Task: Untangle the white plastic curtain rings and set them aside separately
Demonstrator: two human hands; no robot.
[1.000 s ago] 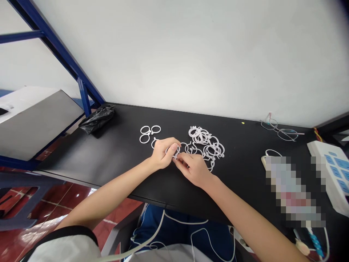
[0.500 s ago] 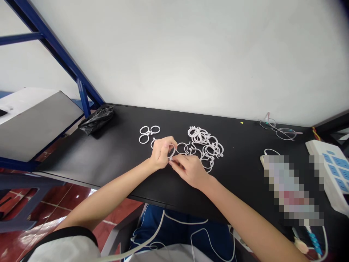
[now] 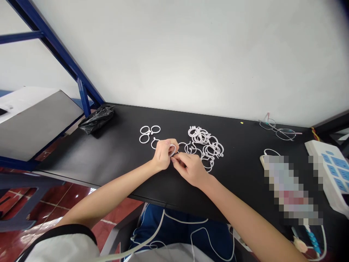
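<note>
My left hand point(image 3: 163, 154) is closed around a white plastic ring point(image 3: 174, 149), whose right side shows beyond the fingers. Thumb and forefinger of my right hand point(image 3: 191, 168) pinch together at the ring's lower right edge, hiding that part of it. Just left of my left hand, another white ring, partly covered by the hand, lies on the black table point(image 3: 114, 156). Farther left, three rings point(image 3: 144, 138) lie close together, each with a small knob. To the right spreads a tangled pile of white rings point(image 3: 212, 147), several with small hooked ends.
A black plastic bag point(image 3: 96, 120) lies at the table's back left. Eyeglasses point(image 3: 285, 134), a blurred-out phone-like object point(image 3: 291, 189) and a white power strip point(image 3: 328, 174) occupy the right side. A white cable point(image 3: 160, 229) hangs over my lap.
Both hands have shifted slightly right with the ring, which has turned a little. More of the ring beside my left hand shows. The rings on the table have stayed put.
</note>
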